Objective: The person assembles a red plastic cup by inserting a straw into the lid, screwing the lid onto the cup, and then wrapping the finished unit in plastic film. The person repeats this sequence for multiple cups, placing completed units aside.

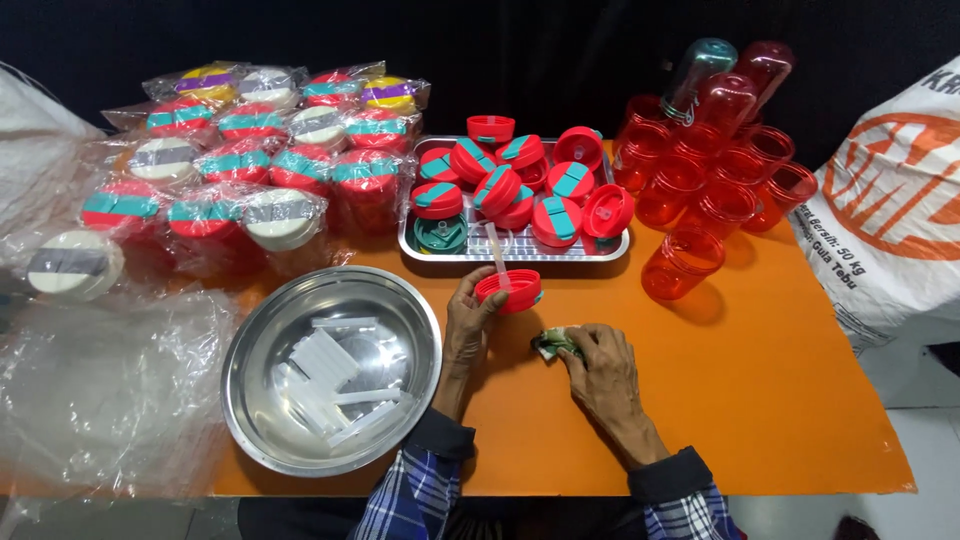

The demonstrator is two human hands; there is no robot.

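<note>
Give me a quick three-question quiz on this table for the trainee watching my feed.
1. True or false: the left hand holds a red lid with a clear straw rising from it.
2. What lies in the steel bowl? A) red cups B) white straws C) a cloth
3. On which side of the lid tray do the empty red cups stand?

Key
1. True.
2. B: white straws.
3. On the right. The right hand presses a greenish cloth on the orange table.
</note>
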